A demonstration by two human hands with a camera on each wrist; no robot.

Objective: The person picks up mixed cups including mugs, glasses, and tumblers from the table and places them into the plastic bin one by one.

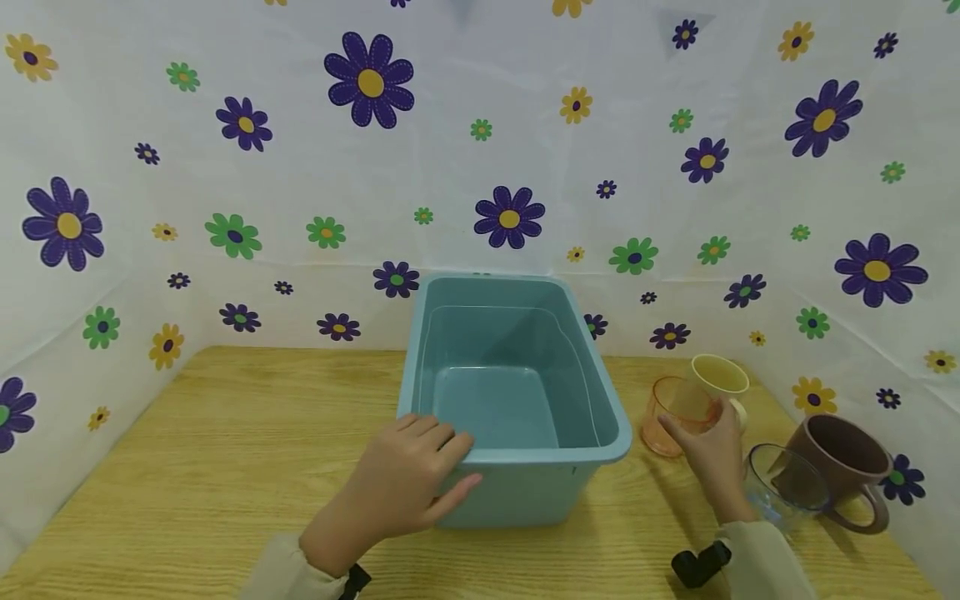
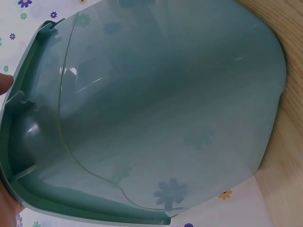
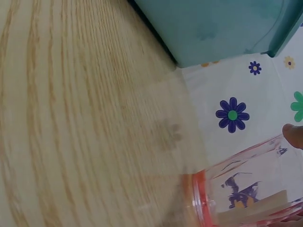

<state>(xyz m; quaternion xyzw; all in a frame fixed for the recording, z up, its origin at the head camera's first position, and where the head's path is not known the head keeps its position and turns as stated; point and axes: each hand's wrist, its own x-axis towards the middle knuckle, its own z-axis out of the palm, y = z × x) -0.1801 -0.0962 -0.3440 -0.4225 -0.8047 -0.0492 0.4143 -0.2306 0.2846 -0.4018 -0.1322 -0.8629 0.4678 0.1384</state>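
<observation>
A blue-green plastic bin (image 1: 517, 492) stands upright on the table, its open top facing up. My left hand (image 1: 397, 475) grips the near-left rim, fingers over the edge and thumb outside; the left wrist view shows the bin's outer wall (image 2: 165, 104) up close. To the right, my right hand (image 1: 712, 450) holds a clear orange cup (image 1: 660, 437) near its top, thumb on one side and fingers on the other. The cup's tinted base (image 3: 201, 201) appears in the right wrist view. Right behind it stands a pale yellow mug (image 1: 720, 377), partly hidden.
A clear glass cup (image 1: 787, 492) and a brown mug (image 1: 843, 458) stand at the right, near my right forearm. The wooden table (image 1: 225, 433) meets a white flowered sheet (image 1: 300, 183) at the back and sides.
</observation>
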